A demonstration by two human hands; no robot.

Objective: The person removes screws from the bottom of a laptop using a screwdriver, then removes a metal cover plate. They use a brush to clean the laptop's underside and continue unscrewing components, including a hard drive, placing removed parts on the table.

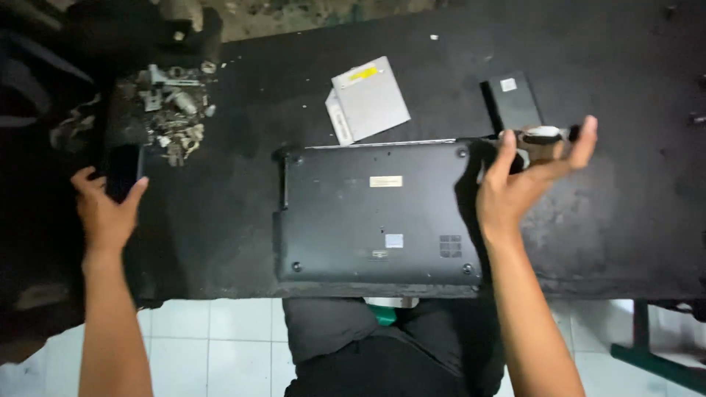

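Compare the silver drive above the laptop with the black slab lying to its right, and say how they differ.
The silver drive is pale metal, squarish and broad; the black slab is dark, narrower and oblong. The silver drive carries a yellow sticker and sits tilted, while the black slab has a small white label and lies nearly straight. The right hand hovers close below the black slab; no hand is near the silver drive. Both lie flat on the black table behind the upturned laptop.

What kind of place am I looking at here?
Probably an informal electronics repair bench: a laptop lies bottom-up on a worn black table, with a removed optical drive and a pile of small metal parts behind it.
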